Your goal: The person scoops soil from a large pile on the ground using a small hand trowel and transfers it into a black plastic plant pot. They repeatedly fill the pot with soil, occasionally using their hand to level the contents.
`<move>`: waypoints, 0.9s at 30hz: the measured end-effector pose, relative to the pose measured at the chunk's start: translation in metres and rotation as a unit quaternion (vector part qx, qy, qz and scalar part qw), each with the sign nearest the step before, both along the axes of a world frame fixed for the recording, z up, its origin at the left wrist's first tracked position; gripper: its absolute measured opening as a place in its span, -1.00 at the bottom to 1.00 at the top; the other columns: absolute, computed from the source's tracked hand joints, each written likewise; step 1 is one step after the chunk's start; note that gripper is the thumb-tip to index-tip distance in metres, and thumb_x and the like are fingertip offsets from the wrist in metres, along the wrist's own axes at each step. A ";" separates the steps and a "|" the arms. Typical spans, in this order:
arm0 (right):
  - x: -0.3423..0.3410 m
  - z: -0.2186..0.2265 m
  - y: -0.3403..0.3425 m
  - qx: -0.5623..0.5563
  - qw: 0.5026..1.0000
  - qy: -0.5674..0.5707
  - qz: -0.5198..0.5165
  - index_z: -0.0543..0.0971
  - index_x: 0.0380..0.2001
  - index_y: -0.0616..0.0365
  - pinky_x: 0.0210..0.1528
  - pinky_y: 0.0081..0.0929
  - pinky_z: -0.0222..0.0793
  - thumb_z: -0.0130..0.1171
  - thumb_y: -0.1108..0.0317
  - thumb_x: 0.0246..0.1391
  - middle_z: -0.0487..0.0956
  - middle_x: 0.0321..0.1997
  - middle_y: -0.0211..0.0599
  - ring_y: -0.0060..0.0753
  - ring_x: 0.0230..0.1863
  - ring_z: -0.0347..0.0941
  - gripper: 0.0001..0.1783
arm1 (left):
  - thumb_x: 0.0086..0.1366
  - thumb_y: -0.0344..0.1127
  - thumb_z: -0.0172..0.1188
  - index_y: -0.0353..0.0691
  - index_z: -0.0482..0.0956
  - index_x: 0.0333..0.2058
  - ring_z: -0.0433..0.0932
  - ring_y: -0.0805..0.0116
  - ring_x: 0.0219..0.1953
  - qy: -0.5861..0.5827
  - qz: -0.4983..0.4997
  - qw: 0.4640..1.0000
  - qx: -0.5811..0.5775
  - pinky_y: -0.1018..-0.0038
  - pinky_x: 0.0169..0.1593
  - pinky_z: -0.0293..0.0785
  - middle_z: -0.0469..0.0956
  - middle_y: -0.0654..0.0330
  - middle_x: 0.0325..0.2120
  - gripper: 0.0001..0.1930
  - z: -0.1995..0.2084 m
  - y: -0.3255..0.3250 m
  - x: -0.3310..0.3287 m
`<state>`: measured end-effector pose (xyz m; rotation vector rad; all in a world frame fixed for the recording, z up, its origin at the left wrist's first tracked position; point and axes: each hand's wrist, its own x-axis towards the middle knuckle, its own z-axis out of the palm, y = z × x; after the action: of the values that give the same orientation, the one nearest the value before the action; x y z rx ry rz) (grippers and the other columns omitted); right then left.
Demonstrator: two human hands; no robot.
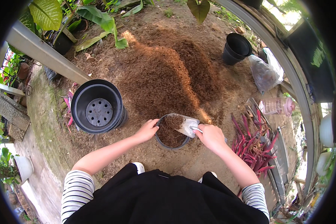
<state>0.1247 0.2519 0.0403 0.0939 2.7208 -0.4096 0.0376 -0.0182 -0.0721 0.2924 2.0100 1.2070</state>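
In front of me stands a round dark pot, with brown fibrous soil inside it. My left hand grips the pot's left rim, its fingers closed on the edge. A metal hand trowel is in my right hand, whose fingers wrap round the handle. The trowel's blade reaches over the right rim and points left into the pot, with some soil on its tip. Just beyond the pot spreads a broad heap of the same brown soil.
Larger black pots, nested, stand at the left. Another black pot and a filled plastic bag are at the far right. Nearer on the right lie a pink-lidded clear jug and uprooted magenta-leaved plants. A metal post slants in from the left.
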 end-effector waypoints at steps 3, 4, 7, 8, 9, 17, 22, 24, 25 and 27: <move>0.005 0.000 0.004 0.009 0.995 0.092 0.036 0.58 -0.23 0.05 -0.27 -0.17 0.45 0.13 0.12 0.09 0.55 -0.38 -0.20 -0.08 -0.34 0.53 -0.72 | 0.32 -0.42 -0.05 -0.23 0.28 0.16 0.49 0.30 -0.19 0.000 -0.012 1.000 -0.002 0.42 -0.21 0.52 0.34 0.06 -0.10 -0.58 0.005 0.001 -0.001; 0.008 0.000 0.006 0.001 0.991 0.123 0.046 0.57 -0.21 0.04 -0.28 -0.18 0.44 0.15 0.15 0.08 0.54 -0.38 -0.22 -0.09 -0.34 0.53 -0.73 | 0.31 -0.44 -0.06 -0.24 0.26 0.18 0.48 0.31 -0.17 -0.001 -0.016 1.000 -0.003 0.44 -0.19 0.54 0.32 0.07 -0.08 -0.56 0.007 0.003 -0.001; 0.013 -0.012 0.005 -0.029 0.971 0.235 0.041 0.56 -0.22 0.05 -0.28 -0.19 0.43 0.19 0.20 0.04 0.50 -0.41 -0.24 -0.10 -0.35 0.52 -0.74 | 0.30 -0.47 -0.09 -0.25 0.20 0.21 0.51 0.28 -0.19 0.106 -0.054 0.993 -0.009 0.42 -0.21 0.58 0.32 0.03 -0.06 -0.52 -0.001 -0.005 -0.002; 0.017 -0.019 0.008 -0.045 0.972 0.229 0.010 0.56 -0.22 0.06 -0.28 -0.20 0.43 0.19 0.20 0.04 0.51 -0.39 -0.24 -0.09 -0.34 0.52 -0.74 | 0.30 -0.48 -0.10 -0.26 0.19 0.20 0.53 0.27 -0.21 0.077 -0.055 0.995 -0.008 0.41 -0.22 0.58 0.33 0.02 -0.06 -0.52 0.005 -0.002 -0.002; 0.021 -0.026 0.014 -0.059 0.973 0.223 -0.023 0.56 -0.21 0.07 -0.28 -0.20 0.43 0.19 0.21 0.05 0.52 -0.37 -0.23 -0.08 -0.33 0.52 -0.74 | 0.29 -0.48 -0.12 -0.28 0.19 0.20 0.54 0.26 -0.23 0.048 -0.058 0.997 -0.004 0.40 -0.23 0.59 0.34 0.00 -0.07 -0.53 0.018 0.004 -0.002; 0.031 -0.039 0.040 -0.132 0.964 0.191 -0.131 0.54 -0.20 0.21 -0.19 -0.26 0.44 0.18 0.20 0.09 0.58 -0.21 -0.13 0.02 -0.22 0.53 -0.69 | 0.23 -0.50 -0.14 -0.38 0.27 0.03 0.58 0.22 -0.42 0.026 0.017 0.999 0.028 0.37 -0.34 0.57 0.42 -0.07 -0.19 -0.63 0.050 0.001 0.008; 0.030 -0.050 0.047 -0.146 0.961 0.186 -0.144 0.54 -0.18 0.27 -0.14 -0.26 0.44 0.18 0.18 0.09 0.58 -0.16 -0.02 0.03 -0.17 0.53 -0.64 | 0.22 -0.49 -0.12 -0.37 0.27 0.02 0.59 0.18 -0.45 0.025 0.017 1.000 0.008 0.33 -0.33 0.57 0.45 -0.10 -0.22 -0.64 0.028 -0.021 0.007; 0.031 -0.049 0.049 -0.150 0.962 0.168 -0.152 0.54 -0.18 0.28 -0.14 -0.26 0.44 0.18 0.18 0.10 0.58 -0.16 -0.01 0.03 -0.17 0.53 -0.63 | 0.23 -0.49 -0.12 -0.36 0.26 0.03 0.59 0.18 -0.44 0.015 0.025 1.000 0.011 0.33 -0.33 0.57 0.47 -0.10 -0.22 -0.63 0.029 -0.020 0.009; 0.030 -0.047 0.048 -0.156 0.961 0.167 -0.155 0.54 -0.18 0.28 -0.14 -0.26 0.44 0.18 0.18 0.10 0.57 -0.16 -0.01 0.03 -0.18 0.54 -0.63 | 0.23 -0.49 -0.12 -0.36 0.26 0.04 0.59 0.18 -0.44 0.017 0.035 0.999 0.023 0.33 -0.33 0.57 0.47 -0.10 -0.22 -0.63 0.030 -0.021 0.011; 0.033 -0.049 0.049 -0.158 0.959 0.173 -0.157 0.54 -0.18 0.27 -0.15 -0.25 0.43 0.18 0.18 0.10 0.57 -0.16 0.00 0.04 -0.18 0.53 -0.64 | 0.23 -0.49 -0.12 -0.36 0.25 0.04 0.60 0.17 -0.43 0.005 0.047 0.998 0.039 0.34 -0.32 0.57 0.48 -0.10 -0.24 -0.63 0.029 -0.019 0.017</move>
<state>0.1573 0.3008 -0.0083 0.4027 2.9396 -1.0357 0.0543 -0.0373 -0.0427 0.2454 2.0081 1.3458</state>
